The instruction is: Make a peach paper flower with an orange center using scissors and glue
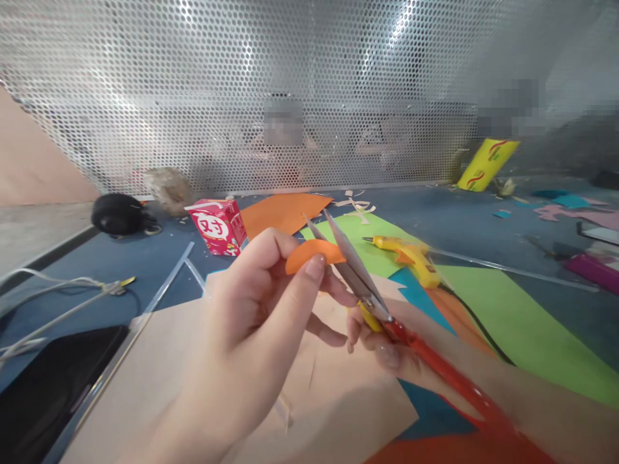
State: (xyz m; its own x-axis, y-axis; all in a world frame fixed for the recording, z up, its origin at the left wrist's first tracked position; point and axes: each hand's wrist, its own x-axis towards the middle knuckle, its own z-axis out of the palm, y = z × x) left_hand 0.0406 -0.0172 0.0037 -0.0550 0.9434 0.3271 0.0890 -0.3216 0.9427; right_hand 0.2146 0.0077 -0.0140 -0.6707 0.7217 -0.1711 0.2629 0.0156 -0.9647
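Observation:
My left hand [251,322] pinches a small curved orange paper piece [312,253] between thumb and fingers, raised above the table. My right hand [387,348] grips red-handled scissors [367,290]. Their metal blades are slightly apart and meet the right edge of the orange piece. A tan sheet [338,399] lies on the table under both hands.
A yellow glue gun [411,254] lies on green paper [507,316], with orange paper [285,211] behind. A pink box [217,225], a black round object [118,214], cables [58,290] and a dark tablet [53,380] are at left. A perforated metal screen [309,90] closes the back.

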